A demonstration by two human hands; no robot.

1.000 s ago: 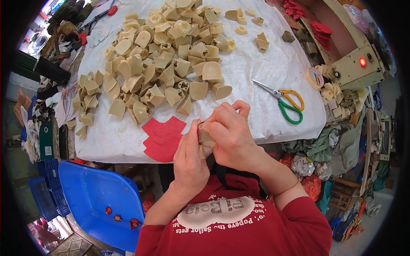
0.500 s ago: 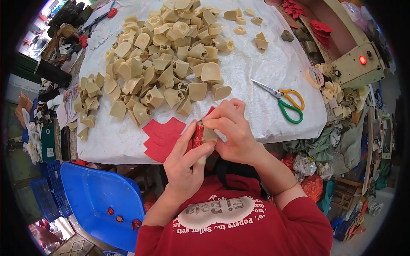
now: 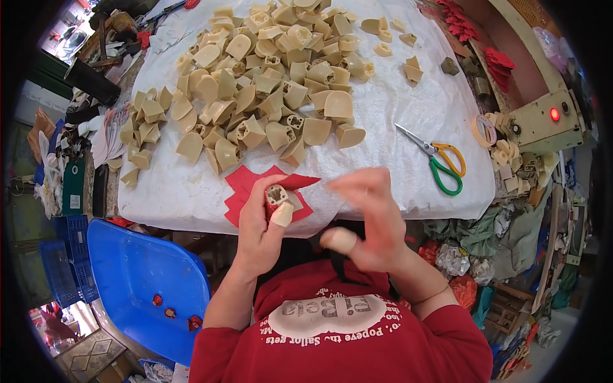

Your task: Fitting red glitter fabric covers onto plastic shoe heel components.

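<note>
Fingers of the left hand (image 3: 257,233) curl round a beige, hollow plastic block (image 3: 276,193) with red covering (image 3: 269,207), the thumb pressing it, apparently to keep the covering snug. It sits over a flat, notched red sheet (image 3: 239,182). Right of the sheet, the right hand (image 3: 377,220) is loosely spread, blurred, seemingly empty. Farther right lie green-and-yellow-handled metal scissors (image 3: 440,159), probably for easy reach.

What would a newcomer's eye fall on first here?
Probably the big heap of beige shoe heels on the white cover. In front, the left hand holds another heel, red along its side. Scissors with green and yellow handles lie at the right, and a blue tub stands at lower left.
</note>
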